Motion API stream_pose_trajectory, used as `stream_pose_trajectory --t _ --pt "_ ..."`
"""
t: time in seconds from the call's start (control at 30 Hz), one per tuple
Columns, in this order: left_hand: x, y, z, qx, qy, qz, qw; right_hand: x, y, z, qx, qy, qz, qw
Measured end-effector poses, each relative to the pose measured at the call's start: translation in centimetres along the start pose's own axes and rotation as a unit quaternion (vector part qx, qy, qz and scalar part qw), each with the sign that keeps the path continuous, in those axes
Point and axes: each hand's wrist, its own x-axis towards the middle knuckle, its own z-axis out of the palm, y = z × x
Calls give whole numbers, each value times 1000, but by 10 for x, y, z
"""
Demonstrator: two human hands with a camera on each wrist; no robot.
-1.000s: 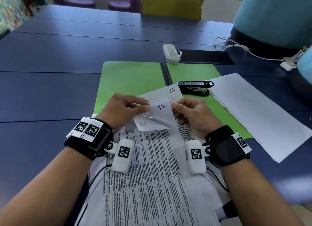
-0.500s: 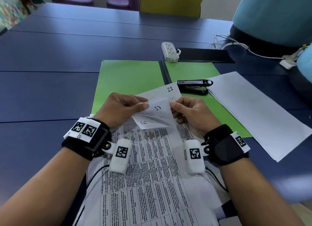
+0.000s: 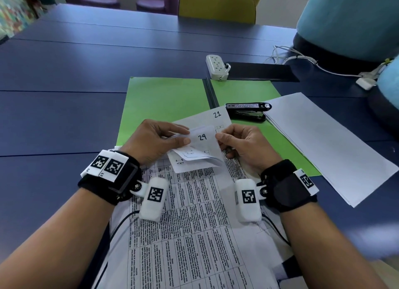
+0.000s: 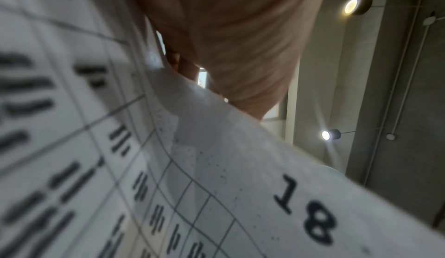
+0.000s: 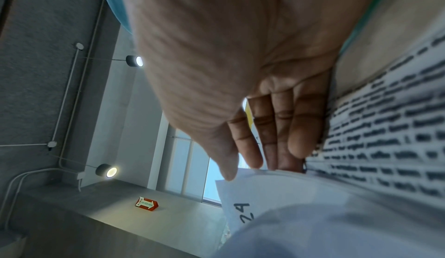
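Observation:
A stack of printed pages [image 3: 194, 224] lies on the table in front of me, its top corners lifted and curled back. The folded-up corner facing me is numbered 24 [image 3: 202, 137]; a flat page numbered 21 [image 3: 217, 114] lies behind it. My left hand [image 3: 185, 137] pinches the turned-back corners from the left, thumb on top. My right hand [image 3: 220, 137] pinches the right edge of page 24. In the left wrist view a corner numbered 18 [image 4: 305, 210] curls under my palm [image 4: 240, 43]. The right wrist view shows my thumb and fingers [image 5: 265, 138] at page 24 [image 5: 243, 212].
A green folder [image 3: 164, 103] lies open under the pages. A black stapler [image 3: 248, 111] sits just beyond my right hand. A stack of blank white sheets [image 3: 323, 142] lies to the right. A white power strip [image 3: 217, 67] and cables are farther back. A person in light blue [image 3: 345, 18] sits at right.
The corner on top read 17 before and now reads 24. More corners have been flipped over into my left hand. Both hands stay at the same spot.

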Motion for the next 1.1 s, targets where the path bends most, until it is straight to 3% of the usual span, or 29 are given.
stream_pose_trajectory --t 0.17,0.33,0.57,0.9,1.1 --pt "2 -4 0 -23 6 4 1000 2 1 0 -17 7 1 1000" --pt "3 -4 -3 31 -4 16 999 2 0 -1 -21 3 2 1000" --pt "2 -4 -4 51 -1 -25 998 1 0 -1 -25 2 2 1000" --pt "-1 -1 -2 34 -1 4 999 1 1 -2 -30 1 1 1000" --pt "3 -7 -8 83 -29 13 996 1 1 -1 -26 2 -1 1000"
